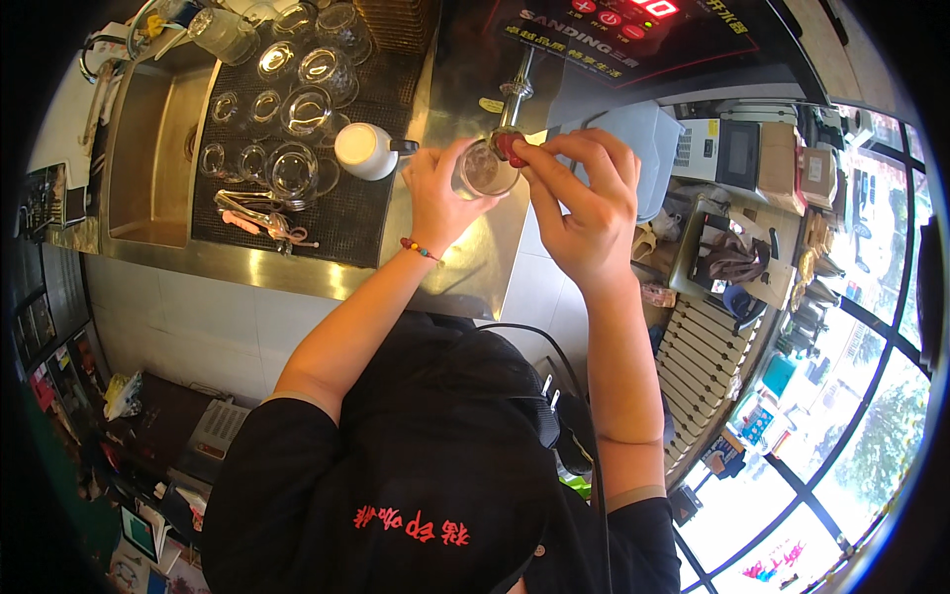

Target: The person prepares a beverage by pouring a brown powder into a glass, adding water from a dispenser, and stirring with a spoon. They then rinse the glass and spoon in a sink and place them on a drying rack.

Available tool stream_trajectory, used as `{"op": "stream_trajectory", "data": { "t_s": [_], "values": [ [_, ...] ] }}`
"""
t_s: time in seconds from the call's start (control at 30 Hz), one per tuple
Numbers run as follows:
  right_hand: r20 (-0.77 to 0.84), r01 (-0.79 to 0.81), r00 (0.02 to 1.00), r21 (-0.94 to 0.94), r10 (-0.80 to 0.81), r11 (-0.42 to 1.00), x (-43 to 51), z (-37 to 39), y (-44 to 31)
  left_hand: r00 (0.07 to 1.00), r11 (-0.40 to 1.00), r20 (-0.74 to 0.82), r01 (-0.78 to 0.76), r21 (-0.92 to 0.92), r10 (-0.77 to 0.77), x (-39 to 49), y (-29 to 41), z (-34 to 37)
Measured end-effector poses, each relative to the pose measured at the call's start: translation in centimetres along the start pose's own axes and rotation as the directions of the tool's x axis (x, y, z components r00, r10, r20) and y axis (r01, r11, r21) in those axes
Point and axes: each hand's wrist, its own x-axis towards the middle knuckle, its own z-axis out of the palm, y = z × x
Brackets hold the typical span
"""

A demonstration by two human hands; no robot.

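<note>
My left hand is wrapped around a clear drinking glass, held beneath the metal tap of a water boiler. The glass mouth faces up towards me, and its contents are hard to make out. With thumb and fingertips, my right hand grips the red tap handle right above the glass rim. Whether water is running I cannot tell. Just left of my left hand, a white mug with a dark handle stands upside down on a black drain mat.
Several upturned glasses and metal tongs lie on the mat, beside a steel sink. A grey-blue bin stands right of the counter. A black cable hangs near my right arm. A white radiator is further right.
</note>
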Motion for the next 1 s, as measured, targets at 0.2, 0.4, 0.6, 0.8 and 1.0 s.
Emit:
{"op": "stream_trajectory", "data": {
  "t_s": [0.2,0.4,0.6,0.8,1.0],
  "values": [
    [0.02,-0.038,0.999,0.025,0.037,0.999,0.4,-0.4,-0.7,1.0,1.0,-0.011,0.005,-0.01,-0.005,0.0,-0.4,0.7],
    [0.012,-0.037,0.999,0.024,0.036,0.999,0.3,-0.3,-0.6,0.999,0.999,-0.039,0.031,-0.023,-0.032,0.9,-0.2,1.3],
    [-0.005,-0.012,1.0,0.002,0.012,1.0,0.1,0.0,-0.1,0.996,0.997,-0.062,0.059,-0.041,-0.061,1.4,-0.1,0.5],
    [0.004,-0.016,1.0,-0.007,0.016,1.0,0.0,-0.1,-0.2,0.996,0.998,-0.052,0.068,-0.016,-0.069,1.0,0.2,-0.3],
    [0.006,-0.021,1.0,-0.009,0.021,1.0,0.1,-0.1,-0.4,0.996,0.996,-0.01,0.092,0.004,-0.092,0.3,0.1,-0.7]
  ]
}}
